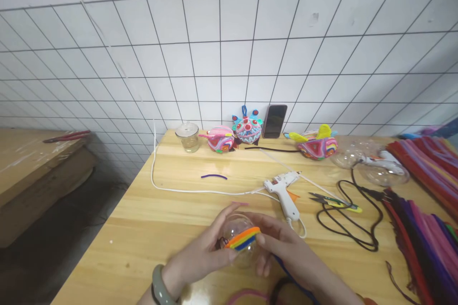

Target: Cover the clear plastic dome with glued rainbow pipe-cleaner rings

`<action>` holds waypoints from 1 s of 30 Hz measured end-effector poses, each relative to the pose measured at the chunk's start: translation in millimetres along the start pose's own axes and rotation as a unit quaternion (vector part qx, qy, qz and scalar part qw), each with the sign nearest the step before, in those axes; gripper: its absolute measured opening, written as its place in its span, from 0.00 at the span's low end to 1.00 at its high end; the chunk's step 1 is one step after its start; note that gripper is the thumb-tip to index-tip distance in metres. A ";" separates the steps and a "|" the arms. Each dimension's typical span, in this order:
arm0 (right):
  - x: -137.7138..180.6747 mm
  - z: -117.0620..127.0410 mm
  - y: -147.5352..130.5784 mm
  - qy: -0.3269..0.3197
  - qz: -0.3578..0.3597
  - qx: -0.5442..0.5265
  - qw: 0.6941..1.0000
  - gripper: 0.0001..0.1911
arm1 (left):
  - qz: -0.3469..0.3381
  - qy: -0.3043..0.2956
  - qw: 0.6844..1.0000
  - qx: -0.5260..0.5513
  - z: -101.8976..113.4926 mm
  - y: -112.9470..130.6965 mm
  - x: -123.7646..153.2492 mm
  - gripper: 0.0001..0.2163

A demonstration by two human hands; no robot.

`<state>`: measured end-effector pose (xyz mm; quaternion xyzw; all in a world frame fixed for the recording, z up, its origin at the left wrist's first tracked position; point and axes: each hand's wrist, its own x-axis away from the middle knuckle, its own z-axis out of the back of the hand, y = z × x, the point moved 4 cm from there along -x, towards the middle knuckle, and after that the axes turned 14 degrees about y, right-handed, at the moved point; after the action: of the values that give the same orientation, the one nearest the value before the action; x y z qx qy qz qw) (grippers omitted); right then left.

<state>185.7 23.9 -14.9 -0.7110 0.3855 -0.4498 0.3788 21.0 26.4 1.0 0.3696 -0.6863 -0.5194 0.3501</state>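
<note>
A clear plastic ball (239,223) is held between my two hands, low over the table. Bands of orange, yellow and blue pipe cleaner (244,238) run side by side across its front. My left hand (209,243) grips the ball from the left, thumb below the bands. On the other side my right hand (282,243) has its thumb on the right end of the bands, its fingers behind the ball. From under that hand a loose blue pipe cleaner (291,276) trails down to the right. The fingertips behind the ball are partly hidden.
A white glue gun (283,193) lies beyond my hands, near snips (334,201) and a black cord (358,243). Decorated balls (247,126), a glass jar (187,138) and a phone (275,121) line the wall. Bundled pipe cleaners (424,248) lie right.
</note>
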 end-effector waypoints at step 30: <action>8.6 -8.5 -3.1 0.060 0.044 0.168 0.983 0.31 | -0.048 0.083 0.980 -0.172 6.1 -0.9 2.3 0.31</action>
<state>181.0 15.9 -6.6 -0.5917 0.3571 -0.5327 0.4884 14.8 27.0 -0.9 0.3784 -0.5364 -0.6136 0.4388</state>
